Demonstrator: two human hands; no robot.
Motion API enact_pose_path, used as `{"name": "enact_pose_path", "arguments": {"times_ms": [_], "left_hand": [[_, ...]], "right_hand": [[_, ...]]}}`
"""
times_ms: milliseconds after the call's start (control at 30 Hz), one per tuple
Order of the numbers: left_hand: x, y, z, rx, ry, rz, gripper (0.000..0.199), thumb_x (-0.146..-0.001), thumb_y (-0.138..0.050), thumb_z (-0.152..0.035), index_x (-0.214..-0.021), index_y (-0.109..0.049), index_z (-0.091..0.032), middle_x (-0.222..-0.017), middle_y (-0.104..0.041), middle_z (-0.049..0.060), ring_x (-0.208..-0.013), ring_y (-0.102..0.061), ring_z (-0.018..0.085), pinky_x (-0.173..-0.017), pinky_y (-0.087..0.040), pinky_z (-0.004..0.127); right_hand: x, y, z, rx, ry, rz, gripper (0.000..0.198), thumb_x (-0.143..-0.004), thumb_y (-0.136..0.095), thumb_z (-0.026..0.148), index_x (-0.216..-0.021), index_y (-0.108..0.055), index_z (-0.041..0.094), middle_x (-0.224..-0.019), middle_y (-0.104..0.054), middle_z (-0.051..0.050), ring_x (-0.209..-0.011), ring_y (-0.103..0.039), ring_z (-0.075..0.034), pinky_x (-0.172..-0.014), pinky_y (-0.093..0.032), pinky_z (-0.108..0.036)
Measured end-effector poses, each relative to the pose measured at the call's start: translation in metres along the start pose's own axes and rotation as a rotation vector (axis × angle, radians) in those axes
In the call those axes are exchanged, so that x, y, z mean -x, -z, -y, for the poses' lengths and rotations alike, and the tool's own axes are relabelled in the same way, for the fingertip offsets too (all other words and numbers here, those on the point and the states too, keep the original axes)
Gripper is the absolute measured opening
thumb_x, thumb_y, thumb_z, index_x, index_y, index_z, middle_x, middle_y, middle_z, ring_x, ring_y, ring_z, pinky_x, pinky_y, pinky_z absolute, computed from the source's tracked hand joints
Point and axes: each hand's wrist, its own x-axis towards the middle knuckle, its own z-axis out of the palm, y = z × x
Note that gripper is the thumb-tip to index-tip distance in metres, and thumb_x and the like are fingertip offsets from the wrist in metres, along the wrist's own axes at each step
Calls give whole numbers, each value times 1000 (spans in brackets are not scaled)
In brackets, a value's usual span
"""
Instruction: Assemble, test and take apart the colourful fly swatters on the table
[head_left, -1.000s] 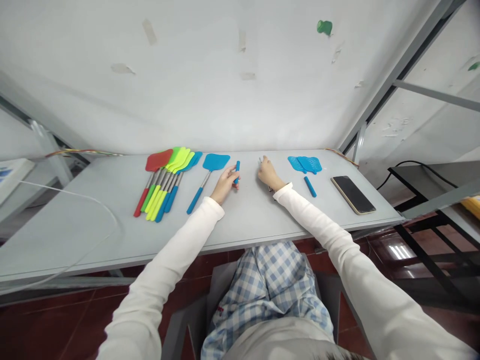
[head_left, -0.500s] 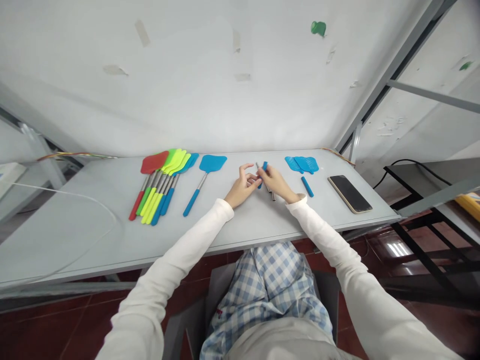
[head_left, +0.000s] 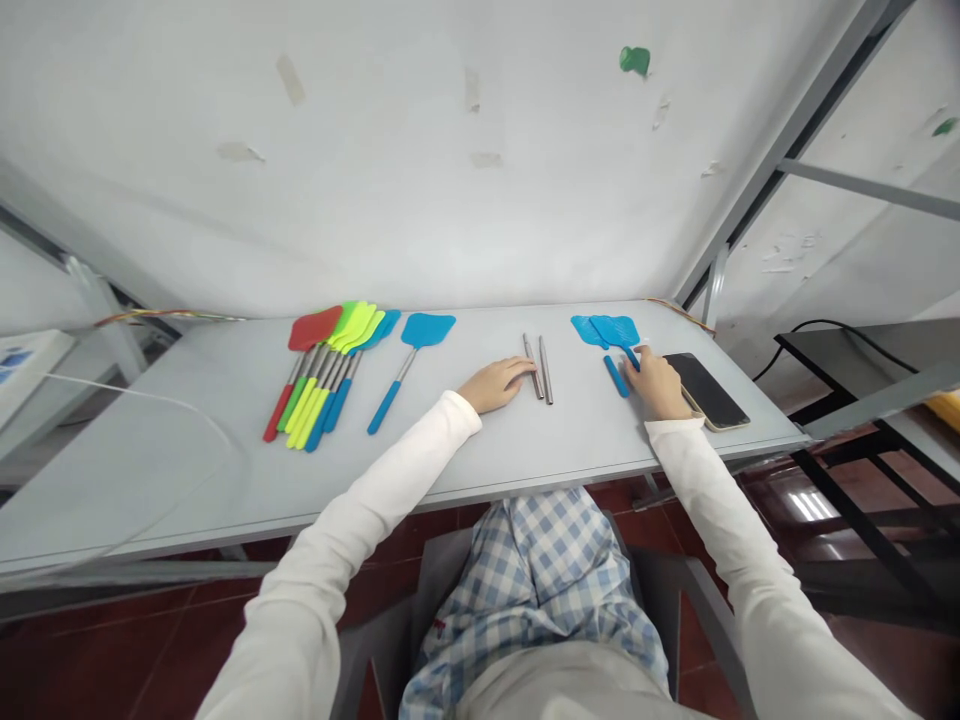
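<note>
My left hand (head_left: 495, 386) lies on the table with fingers stretched out, fingertips touching the nearer of two metal rods (head_left: 533, 366). The second metal rod (head_left: 546, 370) lies beside it. On the right, my right hand (head_left: 657, 388) is closed around a blue handle (head_left: 632, 357), most of it hidden by the fingers. Its far end points toward two overlapping blue fly swatter heads (head_left: 616, 329). Another blue handle (head_left: 616, 377) rests just left of that hand.
An assembled blue fly swatter (head_left: 428, 329) lies left of centre. Beside it is a fanned pile of red, green, yellow and blue fly swatters (head_left: 319, 390). A phone (head_left: 712, 392) lies at the right, against my right hand. The wall borders the table's back edge.
My hands were together over the rods at the centre. The right hand has moved right with the blue handle to the swatter heads. Both rods now lie side by side, uncovered.
</note>
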Motion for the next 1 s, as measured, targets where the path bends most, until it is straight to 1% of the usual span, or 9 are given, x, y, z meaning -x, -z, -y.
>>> {"name": "enact_pose_path", "arguments": {"times_ms": [133,300,367,433,533,667,800,900,1000], "left_hand": [[11,13,-3,-144,64,-52,45,-93,-35,-25,-135,-50,-21,-140,-53,6,-130,-46,18,-110,-34,36],[29,44,18,-475,841,-491,43,-90,-38,-23,-128,-51,-7,-127,-56,23,-121,-50,35,-98,-38,50],[36,50,30,-522,1050,-499,42,-87,-43,-24,-122,-52,-2,-125,-53,28,-119,-49,39,-94,-40,52],[42,51,40,-521,1126,-444,39,-86,-44,-23,-117,-53,-1,-125,-53,30,-119,-48,40,-93,-41,51],[46,47,48,-519,1118,-389,34,-87,-38,-15,-115,-53,-2,-122,-54,29,-118,-50,37,-92,-42,49],[41,47,46,-479,1042,-359,33,-87,-35,-12,-115,-51,-1,-117,-58,30,-115,-54,35,-91,-43,46],[30,46,29,-254,775,-394,33,-94,-31,-23,-122,-44,-10,-108,-65,19,-100,-63,28,-81,-47,37],[22,38,7,-132,505,-420,30,-96,-35,-30,-121,-45,-18,-109,-66,11,-98,-65,22,-79,-47,31],[15,28,-15,-113,370,-429,30,-97,-35,-35,-119,-48,-18,-113,-65,10,-99,-64,19,-79,-46,28]], "right_hand": [[0,2,13,91,38,-151,43,-92,-39,37,-113,-59,6,-103,-63,-23,-99,-57,-33,-84,-34,-41],[6,13,67,-203,251,10,40,-96,-30,33,-104,-64,13,-91,-65,-13,-91,-60,-24,-83,-39,-36],[13,13,98,-246,353,47,42,-94,-38,40,-119,-58,12,-106,-62,-16,-97,-58,-25,-86,-40,-36],[19,12,127,-184,386,111,57,-90,-46,47,-130,-48,6,-119,-55,-21,-105,-55,-31,-89,-41,-40],[21,10,155,-114,397,188,62,-88,-51,40,-134,-41,0,-126,-48,-26,-110,-51,-36,-90,-41,-43],[18,7,159,-190,429,264,47,-85,-42,13,-131,-42,4,-123,-47,-23,-100,-56,-29,-88,-44,-41],[15,5,153,-375,401,245,42,-85,-47,16,-126,-47,7,-120,-48,-22,-104,-54,-29,-94,-42,-45],[10,9,156,-781,339,182,49,-84,-58,37,-125,-48,11,-124,-49,-19,-110,-52,-25,-100,-41,-43],[4,18,163,-1333,170,245,54,-85,-50,58,-121,-49,18,-121,-56,-12,-101,-58,-17,-92,-47,-34]]}}
